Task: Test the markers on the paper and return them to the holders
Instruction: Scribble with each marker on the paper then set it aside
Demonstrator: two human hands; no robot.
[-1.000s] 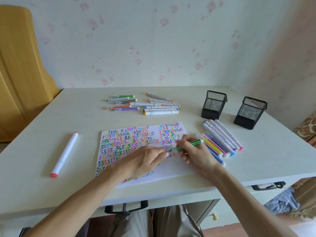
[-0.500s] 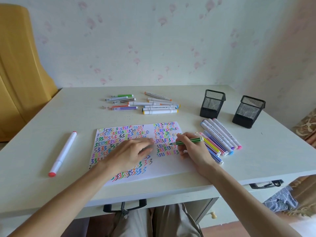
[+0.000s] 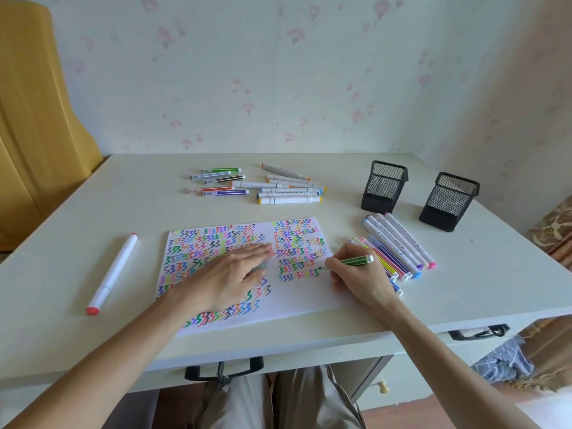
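R hand [image 3: 359, 274] w/ green marker [image 3: 356, 261] on paper [image 3: 309, 301].

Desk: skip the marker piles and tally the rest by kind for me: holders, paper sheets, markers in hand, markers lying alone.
holders: 2
paper: 1
green marker, held in the right hand: 1
red-tipped marker, lying alone on the left: 1
Total: 5
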